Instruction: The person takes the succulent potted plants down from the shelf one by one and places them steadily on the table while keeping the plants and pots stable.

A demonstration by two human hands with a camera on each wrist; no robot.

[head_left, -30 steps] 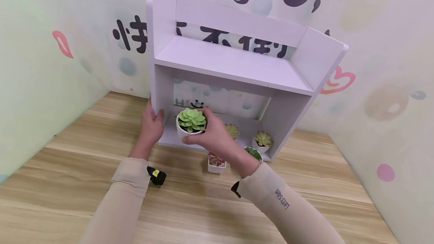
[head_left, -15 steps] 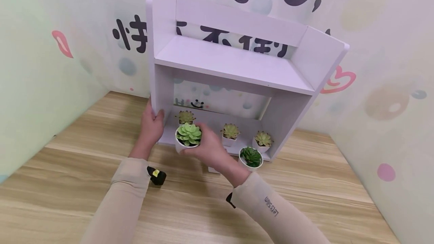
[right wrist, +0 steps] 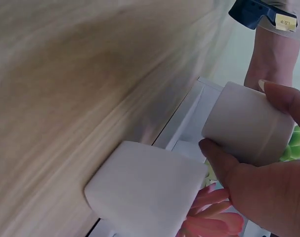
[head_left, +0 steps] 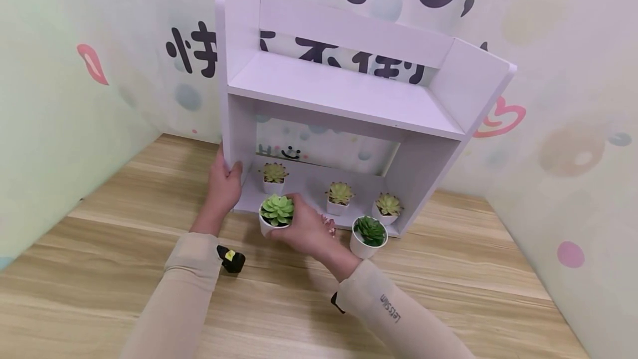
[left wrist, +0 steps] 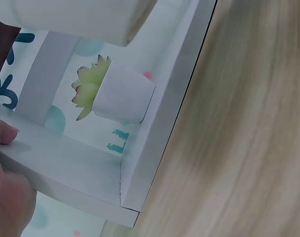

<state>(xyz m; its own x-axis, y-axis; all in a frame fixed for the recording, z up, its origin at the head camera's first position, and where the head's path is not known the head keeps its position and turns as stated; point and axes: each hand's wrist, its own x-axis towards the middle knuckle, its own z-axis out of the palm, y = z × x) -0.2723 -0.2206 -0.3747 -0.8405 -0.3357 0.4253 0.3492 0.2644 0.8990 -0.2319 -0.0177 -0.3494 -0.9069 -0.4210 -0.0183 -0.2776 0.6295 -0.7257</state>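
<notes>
My left hand (head_left: 224, 188) grips the left side panel of a white two-tier shelf (head_left: 344, 98), thumb on the inner face. In my right hand (head_left: 308, 231), thumb and fingers hold a light green succulent (head_left: 277, 210) in a round white pot (right wrist: 248, 123). That pot is upright, off the table, just in front of the shelf's lower left. Behind it on the lower board stands a succulent with reddish tips (head_left: 273, 175) in a white pot. A pink succulent (right wrist: 211, 212) in a white square pot stands on the table, mostly hidden by my right hand in the head view.
Two more pale succulents, one mid-board (head_left: 339, 197) and one at the right end (head_left: 387, 206), stand on the lower board. A dark green succulent (head_left: 369, 234) in a round white pot stands in front of the shelf's right part. Walls rise behind the wooden table (head_left: 279, 314).
My right hand has brought the light green succulent down and toward me, from over the lower board to the shelf's front. The succulent behind it has come into view. My left hand stays put.
</notes>
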